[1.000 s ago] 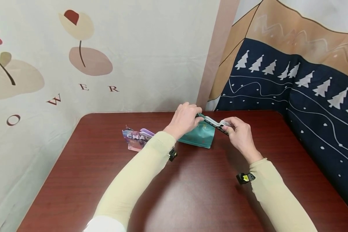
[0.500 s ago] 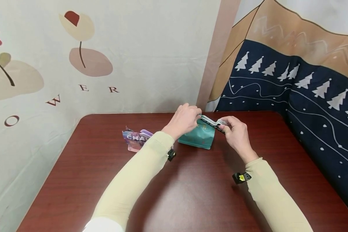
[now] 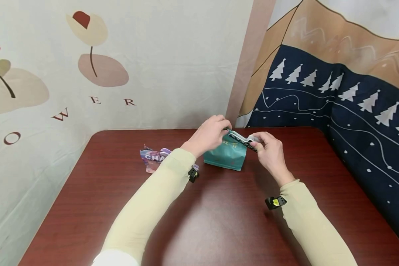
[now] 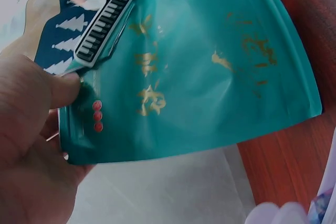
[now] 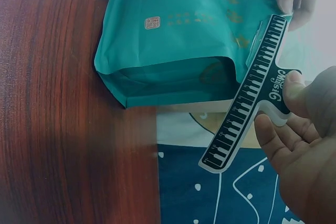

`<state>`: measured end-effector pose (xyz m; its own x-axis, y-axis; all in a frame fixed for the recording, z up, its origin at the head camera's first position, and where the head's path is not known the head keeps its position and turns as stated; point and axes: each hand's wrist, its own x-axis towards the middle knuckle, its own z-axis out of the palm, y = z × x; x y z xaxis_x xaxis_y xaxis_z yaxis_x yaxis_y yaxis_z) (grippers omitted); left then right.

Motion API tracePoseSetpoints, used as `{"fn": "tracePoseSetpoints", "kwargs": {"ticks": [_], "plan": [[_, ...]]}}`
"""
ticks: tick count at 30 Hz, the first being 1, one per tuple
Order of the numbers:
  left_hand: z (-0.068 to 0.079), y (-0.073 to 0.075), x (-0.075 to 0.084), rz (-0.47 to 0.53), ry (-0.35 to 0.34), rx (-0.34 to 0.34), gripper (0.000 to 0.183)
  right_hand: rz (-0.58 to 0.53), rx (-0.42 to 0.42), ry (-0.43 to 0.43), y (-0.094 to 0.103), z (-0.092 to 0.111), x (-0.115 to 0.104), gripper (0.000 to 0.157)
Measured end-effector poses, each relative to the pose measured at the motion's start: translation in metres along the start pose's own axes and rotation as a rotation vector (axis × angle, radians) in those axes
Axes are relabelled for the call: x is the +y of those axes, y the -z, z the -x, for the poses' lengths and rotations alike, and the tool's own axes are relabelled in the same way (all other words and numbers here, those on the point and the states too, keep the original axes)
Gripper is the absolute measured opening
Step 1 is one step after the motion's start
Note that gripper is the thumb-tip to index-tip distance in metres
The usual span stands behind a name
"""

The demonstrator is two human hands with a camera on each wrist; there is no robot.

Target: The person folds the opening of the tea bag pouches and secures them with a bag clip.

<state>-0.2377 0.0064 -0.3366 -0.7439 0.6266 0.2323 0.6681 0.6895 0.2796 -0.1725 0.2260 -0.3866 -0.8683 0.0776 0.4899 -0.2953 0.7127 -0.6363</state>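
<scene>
A teal stand-up pouch with gold lettering stands near the back of the table. My left hand pinches its top corner between thumb and fingers, as the left wrist view shows close up. With thumb and fingers my right hand squeezes the handle of a clip printed with black-and-white piano keys and the word "Music". The clip lies along the pouch's top edge, its far end right at my left fingertips and its other end jutting past the pouch. A thin gap shows along the clip's side, over the pouch's front.
Left of the teal pouch sits a small pink and purple printed bag with a lilac clip at it, partly behind my left sleeve. The dark red wooden table ends at hanging printed cloths behind and to the right.
My right hand has moved a little left with the piano-key clip, bringing it along the pouch's top edge toward my left fingers. My left hand keeps its grip on the pouch.
</scene>
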Motion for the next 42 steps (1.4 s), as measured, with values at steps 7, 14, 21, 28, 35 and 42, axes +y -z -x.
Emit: {"fn": "tracePoseSetpoints", "kwargs": {"ticks": [7,14,21,28,35,42], "plan": [[0.005,0.005,-0.006,0.087,0.036,0.109,0.009,-0.013,0.012,0.017,0.001,0.000,0.000,0.016],[0.006,0.005,-0.006,0.105,0.046,0.127,0.009,-0.012,0.008,0.020,-0.001,-0.001,-0.001,0.017],[0.005,0.004,-0.005,0.098,0.032,0.128,0.010,-0.028,0.006,0.037,-0.004,-0.001,-0.005,0.017],[0.006,0.004,-0.006,0.119,0.041,0.131,0.011,-0.054,0.010,0.035,-0.008,-0.004,-0.008,0.016],[0.007,0.005,-0.011,0.103,0.057,0.119,0.009,-0.056,0.002,0.043,-0.010,-0.004,-0.008,0.017],[0.010,0.009,-0.014,0.093,0.094,0.127,0.010,-0.048,0.007,0.026,-0.009,-0.003,-0.009,0.017]]}}
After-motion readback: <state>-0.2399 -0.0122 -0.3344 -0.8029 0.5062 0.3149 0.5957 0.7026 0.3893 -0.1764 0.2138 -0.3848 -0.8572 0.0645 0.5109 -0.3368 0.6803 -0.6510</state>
